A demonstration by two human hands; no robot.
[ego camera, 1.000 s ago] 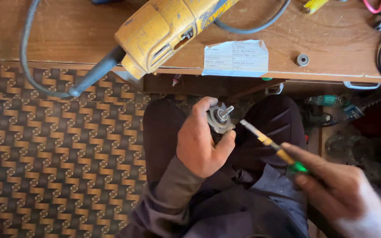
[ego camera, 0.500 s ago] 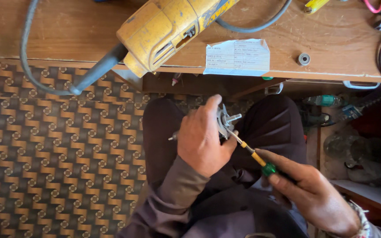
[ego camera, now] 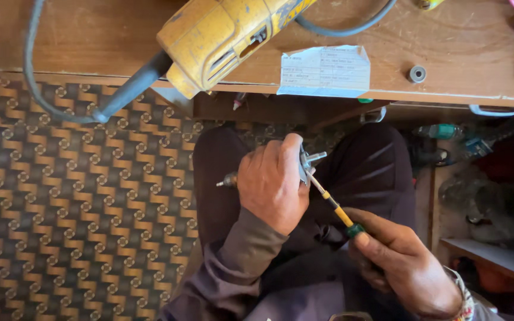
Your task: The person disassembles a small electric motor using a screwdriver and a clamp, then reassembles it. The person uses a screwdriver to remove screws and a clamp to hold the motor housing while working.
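My left hand [ego camera: 273, 185] grips a small grey metal part [ego camera: 306, 164] over my lap; a thin shaft end [ego camera: 227, 181] sticks out to the left of the hand. My right hand [ego camera: 408, 266] holds a screwdriver [ego camera: 334, 205] with a yellow and green handle. Its tip touches the metal part just below the part's protruding stud. Most of the part is hidden behind my left fingers.
A wooden bench [ego camera: 459, 41] runs along the top with a yellow power tool [ego camera: 221, 38], its grey cable [ego camera: 49, 89], a paper label [ego camera: 325, 71] and a small metal washer [ego camera: 417, 74]. Patterned carpet [ego camera: 78, 208] lies at left. Cluttered shelves [ego camera: 483, 178] sit at right.
My right hand brought the screwdriver in from the right until its tip reached the metal part. My left hand turned the part slightly, and the shaft end now shows at left.
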